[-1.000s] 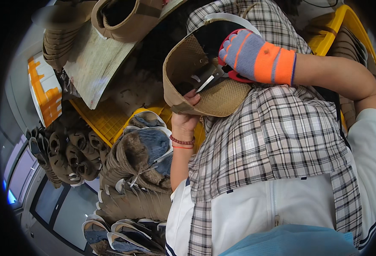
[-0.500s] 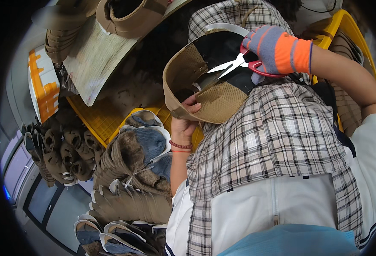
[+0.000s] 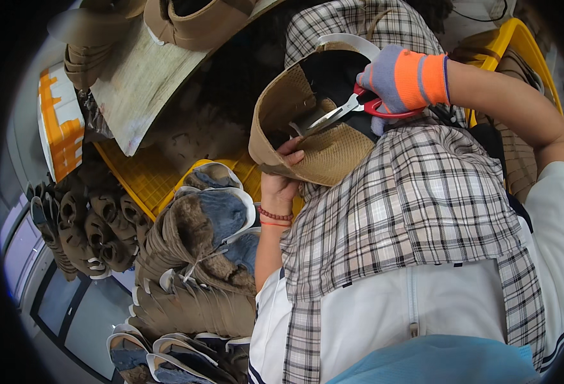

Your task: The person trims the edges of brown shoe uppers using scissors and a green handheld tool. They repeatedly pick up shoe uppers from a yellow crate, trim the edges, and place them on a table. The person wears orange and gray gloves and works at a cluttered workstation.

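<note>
Over our lap, above the checked cloth (image 3: 410, 192), sits a tan shoe upper (image 3: 314, 137), tipped so its dark opening faces us. Our left hand (image 3: 282, 176) clamps its lower edge, thumb inside and fingers beneath, which steadies it for trimming. Our right hand (image 3: 403, 77), in a grey and orange glove, has its fingers closed through the red handles of the scissors (image 3: 339, 112), whose blades point into the opening. To our left, finished uppers (image 3: 192, 256) lie stacked beside a yellow crate (image 3: 147, 185).
</note>
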A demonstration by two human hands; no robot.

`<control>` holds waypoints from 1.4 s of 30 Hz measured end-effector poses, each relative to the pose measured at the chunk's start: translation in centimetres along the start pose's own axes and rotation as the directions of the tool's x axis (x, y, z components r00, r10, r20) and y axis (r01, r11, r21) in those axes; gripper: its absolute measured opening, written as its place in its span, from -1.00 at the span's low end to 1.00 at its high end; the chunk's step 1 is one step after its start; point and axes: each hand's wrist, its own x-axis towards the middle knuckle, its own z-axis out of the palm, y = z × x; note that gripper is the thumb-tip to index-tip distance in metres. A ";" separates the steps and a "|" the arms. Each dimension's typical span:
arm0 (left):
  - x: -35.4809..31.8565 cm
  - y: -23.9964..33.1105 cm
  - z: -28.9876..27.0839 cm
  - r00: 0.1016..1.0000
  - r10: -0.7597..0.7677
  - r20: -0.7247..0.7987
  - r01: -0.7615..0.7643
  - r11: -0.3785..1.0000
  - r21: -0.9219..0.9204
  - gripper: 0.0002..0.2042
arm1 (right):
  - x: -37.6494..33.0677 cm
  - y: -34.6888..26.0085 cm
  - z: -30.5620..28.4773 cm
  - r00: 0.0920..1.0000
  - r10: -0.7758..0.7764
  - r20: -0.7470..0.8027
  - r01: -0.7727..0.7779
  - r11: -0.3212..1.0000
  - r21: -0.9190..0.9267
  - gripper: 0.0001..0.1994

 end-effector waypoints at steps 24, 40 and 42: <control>0.8 0.1 -0.1 0.989 -0.053 0.142 0.060 0.997 -0.046 -0.62 | 1.0 -3.0 -1.3 0.997 -0.063 0.042 0.062 0.997 0.035 -0.60; 5.8 0.8 -3.1 0.836 0.510 0.201 -0.472 0.856 -0.210 -0.70 | 2.9 4.3 -2.1 0.823 -0.257 0.506 -0.051 0.854 0.518 -0.48; 6.1 1.3 -1.3 0.856 0.502 0.123 -0.473 0.857 -0.203 -0.65 | 3.5 3.0 -4.0 0.789 -0.246 0.562 -0.122 0.835 0.537 -0.27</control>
